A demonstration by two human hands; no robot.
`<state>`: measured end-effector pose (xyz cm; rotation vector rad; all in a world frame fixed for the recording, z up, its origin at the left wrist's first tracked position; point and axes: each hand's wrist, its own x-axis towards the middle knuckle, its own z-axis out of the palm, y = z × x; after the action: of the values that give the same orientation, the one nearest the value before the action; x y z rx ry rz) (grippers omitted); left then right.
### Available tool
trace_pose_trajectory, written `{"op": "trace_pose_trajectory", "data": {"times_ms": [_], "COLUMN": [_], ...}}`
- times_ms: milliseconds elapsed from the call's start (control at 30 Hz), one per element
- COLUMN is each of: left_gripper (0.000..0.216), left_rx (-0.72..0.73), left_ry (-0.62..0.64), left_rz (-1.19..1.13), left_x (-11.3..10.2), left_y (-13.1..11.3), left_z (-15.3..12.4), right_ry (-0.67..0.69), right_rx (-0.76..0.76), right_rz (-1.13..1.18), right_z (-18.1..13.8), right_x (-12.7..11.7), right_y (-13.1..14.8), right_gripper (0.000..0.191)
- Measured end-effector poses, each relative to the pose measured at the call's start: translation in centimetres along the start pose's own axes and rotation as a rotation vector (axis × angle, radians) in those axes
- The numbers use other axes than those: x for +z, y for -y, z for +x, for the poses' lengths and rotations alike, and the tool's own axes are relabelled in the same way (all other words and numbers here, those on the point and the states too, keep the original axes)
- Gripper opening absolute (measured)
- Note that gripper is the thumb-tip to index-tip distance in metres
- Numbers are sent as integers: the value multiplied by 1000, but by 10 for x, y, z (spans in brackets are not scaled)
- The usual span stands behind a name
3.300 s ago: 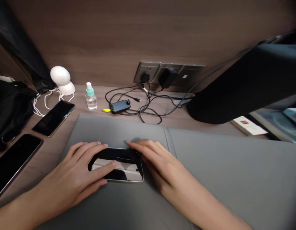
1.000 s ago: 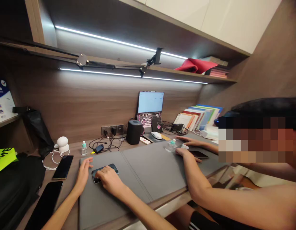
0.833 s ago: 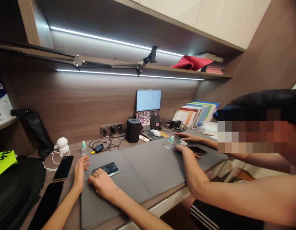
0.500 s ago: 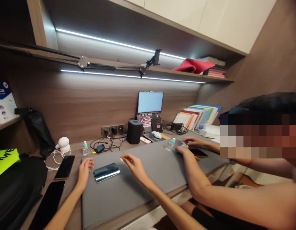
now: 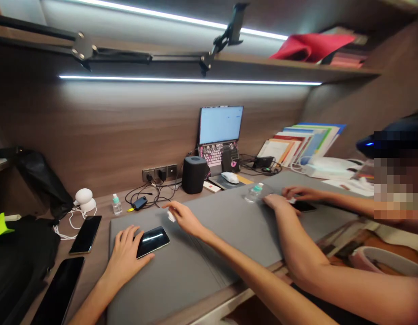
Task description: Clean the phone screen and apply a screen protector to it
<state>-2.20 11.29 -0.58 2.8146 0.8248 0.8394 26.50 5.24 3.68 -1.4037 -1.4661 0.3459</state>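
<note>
A smartphone [image 5: 155, 239] with a dark, shiny screen lies face up on the grey desk mat [image 5: 168, 289]. My left hand [image 5: 127, 250] grips its left end, the thumb along the near edge and the fingers at the far side. Just beyond the phone, my right hand [image 5: 185, 220] is raised over the mat and pinches a small white tissue [image 5: 171, 216]. A small clear bottle with a teal cap [image 5: 117, 205] stands behind the mat, beyond my left hand.
At the right, another person's hands [image 5: 280, 203] work over a phone [image 5: 304, 206] beside a second bottle [image 5: 253, 193]. Two dark phones lie at the left, one of them here [image 5: 86, 234]. Behind are a black speaker [image 5: 194, 175], cables and a laptop [image 5: 220, 126]. A jointed arm [image 5: 117, 56] hangs above.
My left hand has moved right and down from beside the phone onto its left end. My right hand still pinches the tissue, which now shows more. The camera view has tilted down and closer.
</note>
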Motion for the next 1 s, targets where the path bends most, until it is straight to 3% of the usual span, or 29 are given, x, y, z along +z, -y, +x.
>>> {"op": "trace_pose_trajectory", "data": {"times_ms": [100, 200, 433, 667, 800, 900, 1000], "left_gripper": [75, 89, 59, 66, 54, 42, 51], "left_rx": [59, 104, -6, -102, -151, -284, -446], "left_ry": [2, 12, 153, 205, 284, 220, 145], "left_rz": [243, 335, 263, 261, 171, -43, -447], "left_x": [-4, -9, -19, -36, -35, -32, -19], "left_y": [0, 0, -4, -24, -35, -47, -62], "left_z": [2, 4, 9, 42, 61, 74, 88], "right_ry": [122, 158, 141, 66, 42, 101, 158], "right_rx": [0, 78, 260, 341, 369, 365, 327], "right_rz": [106, 212, 387, 556, 694, 933, 1161], "right_z": [33, 41, 20, 32, 38, 38, 33], "right_x": [15, 32, 33, 30, 18, 9, 11], "right_y": [-4, -16, -27, -29, -26, -15, -4], "right_gripper": [32, 56, 90, 84, 86, 76, 53]}}
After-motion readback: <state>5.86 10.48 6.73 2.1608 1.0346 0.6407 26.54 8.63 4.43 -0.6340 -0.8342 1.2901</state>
